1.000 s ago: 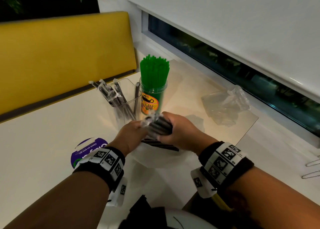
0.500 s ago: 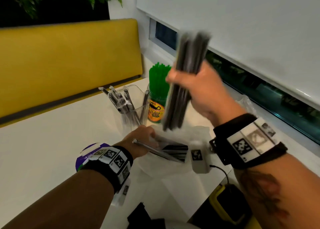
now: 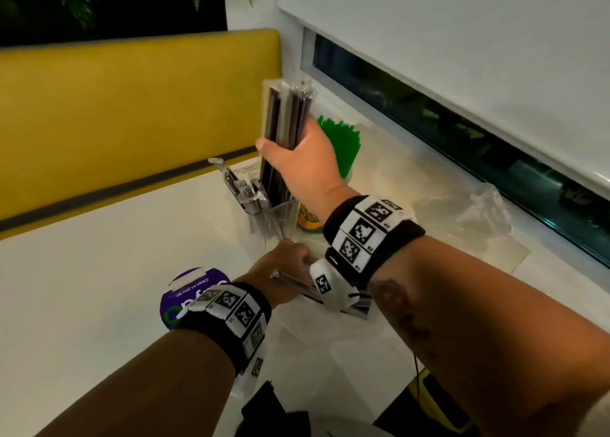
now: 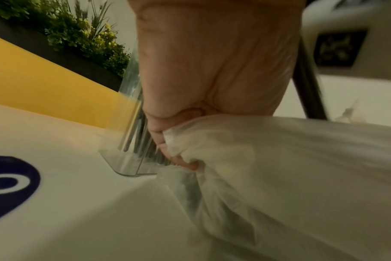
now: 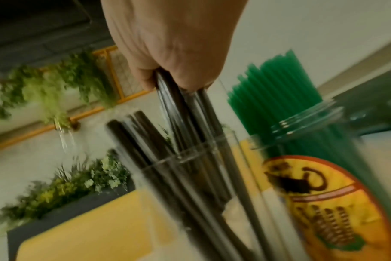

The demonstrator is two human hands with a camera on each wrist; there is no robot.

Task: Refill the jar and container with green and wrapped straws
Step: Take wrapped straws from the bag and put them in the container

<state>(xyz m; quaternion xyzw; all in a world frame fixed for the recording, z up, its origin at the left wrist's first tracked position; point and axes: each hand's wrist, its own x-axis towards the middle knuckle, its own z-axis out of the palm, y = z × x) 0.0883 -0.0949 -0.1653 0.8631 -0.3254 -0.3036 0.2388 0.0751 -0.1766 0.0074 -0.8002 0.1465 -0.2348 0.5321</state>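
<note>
My right hand is curled round a bundle of wrapped straws, long axis upright, lower ends dipping into the clear container, tops pointing up. Just right of the container stands the jar of green straws. In front of the container, my left hand pinches a plastic bag on the table.

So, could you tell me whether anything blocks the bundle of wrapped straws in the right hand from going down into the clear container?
Nothing foreign blocks it. The right hand holds the wrapped straws upright, lower ends already inside the clear container. Only the straws already in it, leaning left, share the space. The jar stands beside it.
</note>
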